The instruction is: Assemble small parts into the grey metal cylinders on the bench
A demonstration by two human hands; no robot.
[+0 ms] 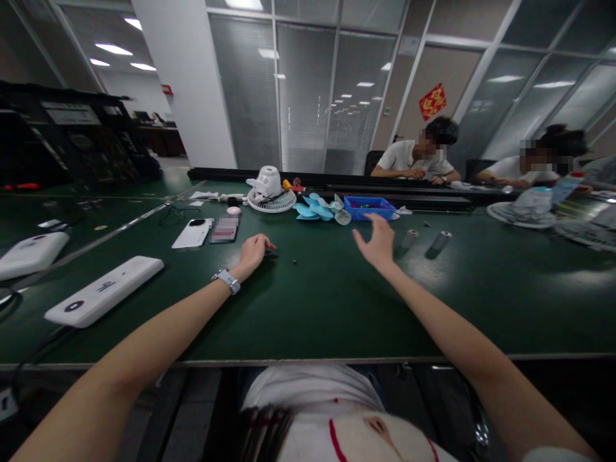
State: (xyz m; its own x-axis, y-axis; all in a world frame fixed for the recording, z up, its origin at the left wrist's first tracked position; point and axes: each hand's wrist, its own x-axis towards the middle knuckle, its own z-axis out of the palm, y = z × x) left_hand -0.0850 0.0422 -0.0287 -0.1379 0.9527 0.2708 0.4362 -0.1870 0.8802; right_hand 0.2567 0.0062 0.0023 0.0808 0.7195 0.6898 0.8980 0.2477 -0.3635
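Observation:
My left hand (253,255), with a watch (227,281) on its wrist, rests on the green table, its fingers loosely bent and nothing visible in them. A tiny dark piece (294,261), too small to name, lies to its right. Above the table, my right hand (378,242) is open, thumb and fingers apart and holding nothing. Just beyond it stands a blue basket (368,210) with small items inside. Light-blue fan blades (317,208) lie to the basket's left. Two silvery cylinders (409,239) (439,244) are to the right of my right hand.
A white fan (270,196) sits at the back, near two phones (191,233) (224,228). On the left lies a long white power strip-like device (106,290) with a cable. Fan parts (522,208) are at the right. Two people (416,157) sit across the table.

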